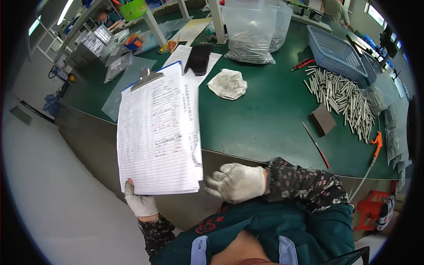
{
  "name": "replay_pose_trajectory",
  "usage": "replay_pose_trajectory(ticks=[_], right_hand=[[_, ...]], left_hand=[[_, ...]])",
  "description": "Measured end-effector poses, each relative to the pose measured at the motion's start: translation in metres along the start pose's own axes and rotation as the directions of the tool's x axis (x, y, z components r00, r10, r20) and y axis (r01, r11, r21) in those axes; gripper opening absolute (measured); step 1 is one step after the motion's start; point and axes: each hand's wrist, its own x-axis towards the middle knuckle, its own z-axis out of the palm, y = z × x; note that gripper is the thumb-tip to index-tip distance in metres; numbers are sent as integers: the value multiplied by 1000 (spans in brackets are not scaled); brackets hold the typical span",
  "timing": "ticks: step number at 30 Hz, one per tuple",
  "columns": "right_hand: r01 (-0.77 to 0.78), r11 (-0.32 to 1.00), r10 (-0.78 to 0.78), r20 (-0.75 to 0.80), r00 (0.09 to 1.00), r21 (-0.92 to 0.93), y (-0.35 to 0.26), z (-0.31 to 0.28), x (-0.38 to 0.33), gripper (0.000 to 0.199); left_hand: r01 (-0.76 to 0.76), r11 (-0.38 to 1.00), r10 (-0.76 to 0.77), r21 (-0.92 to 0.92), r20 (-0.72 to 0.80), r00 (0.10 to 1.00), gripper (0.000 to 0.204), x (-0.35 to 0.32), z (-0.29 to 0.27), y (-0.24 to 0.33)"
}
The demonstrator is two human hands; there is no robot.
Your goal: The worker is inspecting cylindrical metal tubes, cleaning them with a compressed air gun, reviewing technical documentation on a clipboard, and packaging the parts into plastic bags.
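Note:
A clipboard (147, 79) with a thick stack of lined, written sheets (152, 132) is tilted up in front of me, partly over the table edge. My left hand (140, 204), in a white glove with the thumb tip bare, grips its lower left corner, thumb on top and fingers hidden underneath. Just right of the sheets' lower corner is my right hand (236, 182), also gloved. Its fingers are half bent and slightly apart, and nothing shows in them. Behind the clipboard, a black phone (198, 59) lies on papers, and a crumpled white cloth (228, 84) rests beside it.
On the green table (251, 119) at right lie a heap of metal pins (342, 97), a blue basket (335, 53), a brown block (323, 119), a thin red-handled tool (316, 145) and an orange air gun (376, 143). Bags of pins (249, 44) stand at the back. A red stool (369, 210) is below right.

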Motion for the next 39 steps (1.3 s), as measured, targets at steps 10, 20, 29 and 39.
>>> replay_pose_trajectory(ticks=[10,20,29,39], right_hand=[[-644,722,672,-479,565,254,-64,-45,-137,44],[-785,617,786,-93,611,64,-58,-47,-152,60],[-726,676,729,263,633,-127,-42,-61,-141,40],[-719,672,739,217,637,-178,-40,-71,-127,40]], left_hand=[[322,942,-329,98,78,941,35,-86,41,-120],[358,558,-815,748,414,406,46,-67,-5,-107],[-247,449,-585,859,492,645,24,-16,45,-32],[-890,128,-143,438,896,420,38,45,100,-79]])
